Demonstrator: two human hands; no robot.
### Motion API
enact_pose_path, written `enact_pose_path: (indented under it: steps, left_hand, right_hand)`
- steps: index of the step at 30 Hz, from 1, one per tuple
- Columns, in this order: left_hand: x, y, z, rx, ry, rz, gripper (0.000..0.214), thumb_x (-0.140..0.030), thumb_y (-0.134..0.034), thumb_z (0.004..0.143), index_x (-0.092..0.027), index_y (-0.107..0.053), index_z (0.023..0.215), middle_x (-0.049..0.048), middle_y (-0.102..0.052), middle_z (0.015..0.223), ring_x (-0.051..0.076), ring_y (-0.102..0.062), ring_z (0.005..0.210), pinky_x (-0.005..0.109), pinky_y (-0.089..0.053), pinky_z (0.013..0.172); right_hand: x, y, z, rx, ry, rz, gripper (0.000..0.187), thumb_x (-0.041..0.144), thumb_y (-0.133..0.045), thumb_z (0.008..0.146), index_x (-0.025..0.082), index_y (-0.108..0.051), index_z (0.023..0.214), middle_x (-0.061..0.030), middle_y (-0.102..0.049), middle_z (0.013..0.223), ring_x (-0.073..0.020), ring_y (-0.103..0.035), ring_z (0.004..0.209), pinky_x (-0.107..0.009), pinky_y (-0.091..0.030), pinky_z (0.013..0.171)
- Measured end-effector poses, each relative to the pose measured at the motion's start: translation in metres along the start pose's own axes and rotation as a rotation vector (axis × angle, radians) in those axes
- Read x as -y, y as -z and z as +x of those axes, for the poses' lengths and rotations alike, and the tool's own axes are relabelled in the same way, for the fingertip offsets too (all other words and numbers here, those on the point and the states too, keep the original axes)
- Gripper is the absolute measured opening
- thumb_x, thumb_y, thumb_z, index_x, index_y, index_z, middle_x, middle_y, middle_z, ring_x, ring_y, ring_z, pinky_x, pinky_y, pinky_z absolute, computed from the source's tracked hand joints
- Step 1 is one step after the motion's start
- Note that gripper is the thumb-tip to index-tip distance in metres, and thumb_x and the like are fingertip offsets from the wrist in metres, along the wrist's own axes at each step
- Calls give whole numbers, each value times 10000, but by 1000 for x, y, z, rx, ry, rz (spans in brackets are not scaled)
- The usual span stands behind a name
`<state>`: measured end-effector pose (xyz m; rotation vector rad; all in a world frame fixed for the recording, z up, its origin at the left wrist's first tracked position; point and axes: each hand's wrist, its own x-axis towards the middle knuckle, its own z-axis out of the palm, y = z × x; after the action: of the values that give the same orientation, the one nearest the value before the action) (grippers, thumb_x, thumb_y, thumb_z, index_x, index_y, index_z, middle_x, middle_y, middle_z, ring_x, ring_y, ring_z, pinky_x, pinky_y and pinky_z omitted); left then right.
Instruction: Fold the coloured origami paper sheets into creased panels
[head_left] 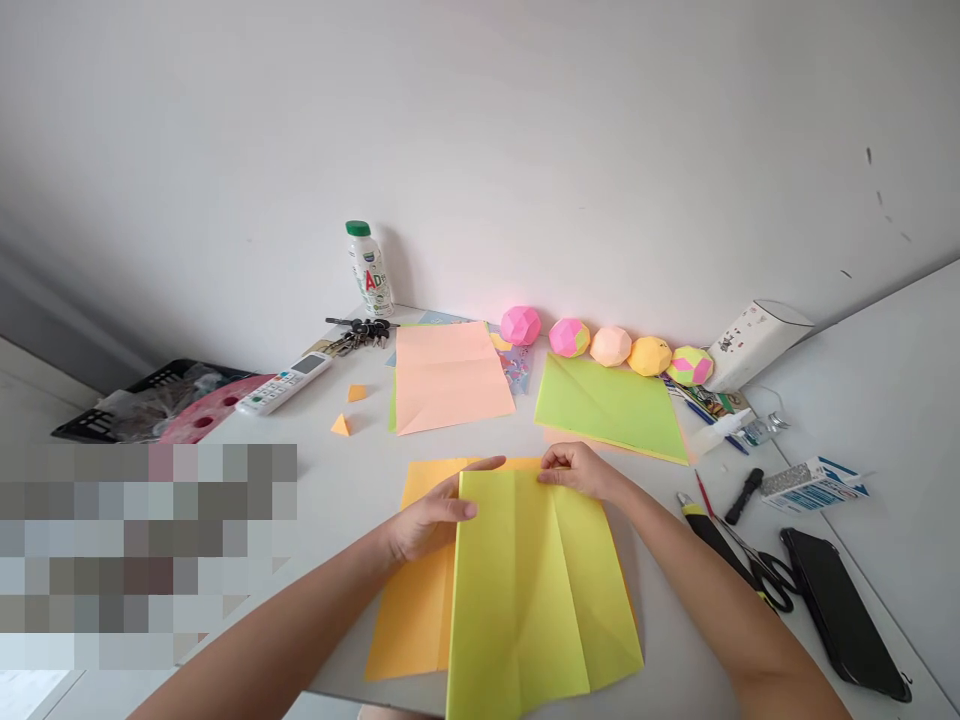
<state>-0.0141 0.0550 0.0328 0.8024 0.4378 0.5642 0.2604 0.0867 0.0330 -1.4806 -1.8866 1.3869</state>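
A creased sheet of yellow paper [544, 590] stands partly lifted off the table, with upright fold lines running down it. My left hand [435, 515] grips its left edge, thumb in front and fingers behind. At the top edge, my right hand [574, 470] pinches the same sheet between thumb and fingers. Underneath and to the left lies an orange sheet of paper [412, 600], partly hidden by the yellow one. Beyond my hands are a creased pink sheet [454, 375] and a yellow-green sheet [611, 405], both lying flat.
Several faceted paper balls [610, 346] line the wall. A bottle [370, 270], keys [364, 335], a remote control [285, 383] and small orange paper pieces [341, 426] are at left. Scissors [769, 572], a utility knife [720, 540], a phone [844, 610] and a box [810, 485] lie at right.
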Motion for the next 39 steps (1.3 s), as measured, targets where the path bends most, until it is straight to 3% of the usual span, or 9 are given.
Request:
enact_pose_path:
  steps: [7, 11, 19, 22, 25, 30, 32, 36, 39]
  left_hand:
    - [9, -2, 2, 52, -33, -93, 839, -351, -715, 684, -246, -334, 1423, 110, -418, 1449, 364, -427, 1287, 529, -335, 1038]
    - [14, -9, 1, 55, 7, -144, 850, -424, -693, 725, -265, -289, 1456, 113, -501, 1382, 363, -483, 1245, 546, -371, 1005]
    - [14, -19, -6, 90, 67, -41, 669, -574, -695, 732, -193, -550, 1263, 143, -597, 1267, 363, -532, 1200, 501, -436, 963]
    - [8, -16, -8, -5, -1, -17, 700, -640, -680, 717, -233, -517, 1263, 126, -580, 1295, 340, -529, 1209, 482, -450, 956]
    - [-4, -13, -8, -200, -16, 17, 792, -726, -664, 657, -252, -475, 1263, 113, -613, 1240, 310, -573, 1154, 441, -481, 920]
    - [-25, -2, -11, -578, 183, 460, 565, -634, -745, 594, -211, -544, 910, 11, -652, 717, 198, -649, 635, 296, -501, 569]
    - [-29, 7, -12, -654, 190, 576, 510, -615, -736, 596, -211, -526, 826, -25, -597, 618, 168, -599, 533, 257, -443, 487]
    - [-33, 27, -9, -759, 173, 775, 437, -564, -690, 635, -223, -545, 866, -32, -605, 661, 169, -598, 562, 243, -416, 489]
    - [-33, 37, -5, -763, 195, 915, 373, -541, -616, 689, -228, -553, 881, -20, -613, 695, 188, -610, 603, 257, -423, 514]
  right_hand:
    - [2, -6, 0, -27, -6, 4, 462, 619, -722, 655, 189, -562, 708, 54, -459, 605, -89, -349, 543, -237, -267, 519]
    - [6, -10, -2, -57, -5, -27, 472, 606, -739, 646, 197, -503, 665, 62, -440, 594, -86, -331, 532, -234, -240, 508]
    - [9, -11, -4, -68, 9, -61, 511, 636, -729, 636, 202, -459, 646, 65, -399, 596, -88, -310, 537, -231, -225, 503]
    - [9, -6, -5, -53, 10, -48, 518, 648, -714, 645, 206, -444, 658, 73, -370, 591, -84, -290, 532, -227, -221, 495]
    - [8, 0, -6, -36, 10, -38, 530, 664, -701, 645, 209, -430, 658, 77, -356, 587, -79, -282, 522, -223, -221, 483]
    - [1, 8, -3, -22, 37, -68, 539, 676, -706, 624, 205, -446, 660, 74, -368, 593, -77, -290, 517, -225, -233, 477]
    - [-3, 11, -3, -36, 49, -105, 517, 665, -700, 641, 203, -469, 672, 73, -374, 593, -78, -300, 514, -225, -239, 475]
    - [-10, 17, -9, -128, 83, -219, 435, 624, -659, 719, 205, -544, 744, 70, -383, 594, -88, -332, 519, -223, -279, 483]
    - [-14, 19, -15, -185, 148, -316, 346, 556, -603, 805, 211, -598, 825, 26, -513, 664, -117, -445, 573, -249, -373, 537]
